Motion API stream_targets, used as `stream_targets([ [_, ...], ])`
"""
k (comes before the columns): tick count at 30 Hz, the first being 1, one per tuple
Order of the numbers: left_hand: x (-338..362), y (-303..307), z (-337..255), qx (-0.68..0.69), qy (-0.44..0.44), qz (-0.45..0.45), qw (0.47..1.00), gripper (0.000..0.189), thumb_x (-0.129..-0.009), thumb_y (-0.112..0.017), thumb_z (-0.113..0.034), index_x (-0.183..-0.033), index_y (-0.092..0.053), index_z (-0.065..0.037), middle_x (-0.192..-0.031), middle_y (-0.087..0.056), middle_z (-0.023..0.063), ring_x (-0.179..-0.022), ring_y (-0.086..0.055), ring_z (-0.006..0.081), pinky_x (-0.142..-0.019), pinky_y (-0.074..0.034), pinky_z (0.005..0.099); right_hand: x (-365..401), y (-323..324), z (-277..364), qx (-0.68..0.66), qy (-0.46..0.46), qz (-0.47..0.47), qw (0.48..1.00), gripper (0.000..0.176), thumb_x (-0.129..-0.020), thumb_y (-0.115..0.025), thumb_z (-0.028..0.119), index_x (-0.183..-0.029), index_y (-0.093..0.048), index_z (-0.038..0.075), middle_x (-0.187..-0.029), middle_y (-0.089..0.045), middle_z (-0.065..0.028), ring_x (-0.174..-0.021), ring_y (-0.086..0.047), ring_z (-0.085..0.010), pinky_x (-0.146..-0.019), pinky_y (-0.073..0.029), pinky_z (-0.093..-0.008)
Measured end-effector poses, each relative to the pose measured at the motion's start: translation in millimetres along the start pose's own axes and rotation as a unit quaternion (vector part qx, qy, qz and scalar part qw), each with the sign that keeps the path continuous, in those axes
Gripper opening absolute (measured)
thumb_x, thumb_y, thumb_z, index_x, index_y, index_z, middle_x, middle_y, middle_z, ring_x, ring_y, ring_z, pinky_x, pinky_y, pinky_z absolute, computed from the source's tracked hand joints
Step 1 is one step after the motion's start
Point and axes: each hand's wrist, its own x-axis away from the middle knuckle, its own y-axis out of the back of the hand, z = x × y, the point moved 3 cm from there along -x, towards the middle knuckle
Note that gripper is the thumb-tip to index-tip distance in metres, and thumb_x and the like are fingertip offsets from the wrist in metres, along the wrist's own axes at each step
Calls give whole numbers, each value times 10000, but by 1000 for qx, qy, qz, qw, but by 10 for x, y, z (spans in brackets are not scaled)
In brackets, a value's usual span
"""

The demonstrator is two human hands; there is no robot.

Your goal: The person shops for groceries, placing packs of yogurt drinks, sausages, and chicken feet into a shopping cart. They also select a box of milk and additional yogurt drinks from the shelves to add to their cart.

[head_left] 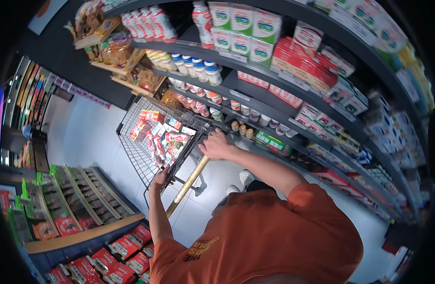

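Observation:
A wire shopping cart (132, 125) stands in front of me, with red-and-white bottles (153, 146), red-and-yellow packs (151, 116) and small cartons inside. My left hand (161, 178) touches the near left part of the cart's basket; its fingers are partly hidden against the dark frame. At the cart's near right corner is my right hand (217, 143), its fingers curled at the end of the gold-coloured handle bar (189, 182). What its fingertips hold is hard to make out.
Tall dark shelves (255, 102) with bottles and cartons run along the right. A slatted display stand (85, 232) with red packs (104, 260) is at the lower left. Wooden racks (127, 85) hold bagged goods beyond the cart. Tiled floor (87, 128) stretches away at the left.

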Motion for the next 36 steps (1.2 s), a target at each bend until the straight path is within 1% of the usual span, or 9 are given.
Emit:
stream_targets([
  [7, -64, -108, 566, -198, -168, -10, 966, 485, -991, -388, -367, -883, -720, -30, -749, -666, 117, -638, -578, 145, -529, -407, 328, 532, 132, 211, 7, -58, 33, 998, 570, -937, -462, 484, -657, -719, 60, -677, -685, -163, -713, -684, -347, -794, -439, -452],
  [8, -78, -152, 658, -107, -87, 59, 989, 414, -963, -439, -355, -934, -726, -57, -807, -657, 71, -685, -546, 114, -542, -394, 314, 609, 140, 242, 18, -60, 34, 997, 567, -931, -468, 488, -657, -719, 59, -673, -684, -162, -710, -684, -348, -790, -440, -452],
  [11, 205, -263, 459, -165, -155, 136, 965, 408, -1018, -446, -339, -1129, -666, -14, -869, -628, 50, -744, -563, 153, -626, -428, 335, 801, 127, 285, 23, -82, 59, 995, 564, -908, -487, 507, -673, -725, 53, -668, -678, -167, -709, -681, -352, -770, -446, -448],
  [16, 485, -587, 452, 25, -33, 84, 996, 409, -970, -514, -421, -908, -728, -78, -611, -519, -27, -472, -391, 85, -444, -286, 262, 1131, 227, 312, 15, -101, 59, 993, 568, -896, -495, 515, -668, -724, 48, -656, -671, -167, -686, -672, -362, -764, -447, -446],
  [17, 431, -633, 521, -49, -130, 66, 988, 416, -976, -499, -418, -907, -726, -76, -612, -520, -18, -474, -397, 89, -447, -291, 263, 1198, 231, 314, 11, -106, 57, 993, 566, -894, -497, 512, -663, -722, 46, -652, -669, -166, -681, -669, -363, -767, -446, -446],
  [19, 583, -721, 437, 28, 15, 108, 994, 430, -981, -462, -404, -926, -729, -72, -636, -551, -5, -482, -418, 99, -457, -306, 267, 1322, 233, 294, 10, -112, 43, 993, 559, -888, -503, 504, -654, -718, 44, -644, -664, -165, -672, -665, -363, -780, -448, -440],
  [32, 1137, -1463, 387, -89, -99, 13, 991, 444, -992, -448, -340, -1033, -714, 13, -711, -630, 57, -603, -550, 145, -553, -418, 312, 2316, 236, 101, -45, -78, -120, 989, 479, -852, -557, 452, -595, -676, 66, -528, -595, -156, -556, -604, -370, -827, -457, -413],
  [35, 1215, -1656, 474, -33, -78, 17, 996, 406, -951, -504, -288, -1092, -718, 28, -812, -689, 35, -681, -572, 120, -605, -444, 283, 2558, 374, 30, -85, -54, 10, 995, 412, -877, -558, 431, -712, -671, 71, -678, -636, -126, -767, -650, -307, -944, -406, -437],
  [36, 1268, -1713, 437, -38, -109, 40, 993, 397, -924, -518, -271, -1094, -724, 22, -832, -696, 29, -683, -567, 112, -615, -444, 274, 2682, 366, -3, -112, -22, -40, 993, 360, -866, -585, 392, -743, -667, 63, -725, -636, -120, -814, -642, -298, -941, -412, -435],
])
